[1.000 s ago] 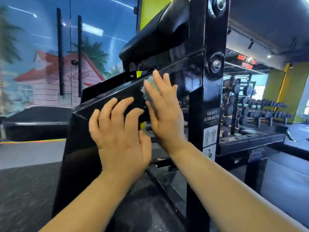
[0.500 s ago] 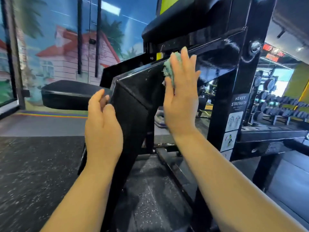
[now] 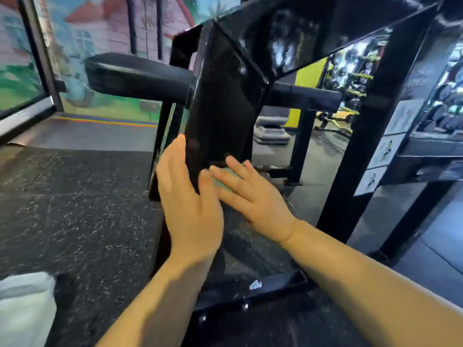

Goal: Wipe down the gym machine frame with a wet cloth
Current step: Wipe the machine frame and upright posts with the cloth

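Note:
The gym machine's glossy black frame (image 3: 225, 108) slants down from the top right to a foot plate (image 3: 273, 284) on the floor. My right hand (image 3: 255, 196) presses a pale green cloth (image 3: 225, 180) flat against the lower front face of the slanted leg. Its fingers are straight and spread, and only a little cloth shows between them. My left hand (image 3: 190, 201) rests along the left edge of the same leg. Its fingers point upward and its thumb lies on the front face, beside the cloth.
A black padded seat (image 3: 137, 76) juts out to the left behind the leg. A black upright post (image 3: 370, 136) with instruction stickers stands on the right, in front of dumbbell racks (image 3: 446, 116). Something white (image 3: 25, 311) lies at the bottom left on the speckled rubber floor (image 3: 75, 209).
My right hand has slid the cloth from the upper beam down to the lower part of the slanted leg. My left hand has followed it down, and the view has tilted toward the floor.

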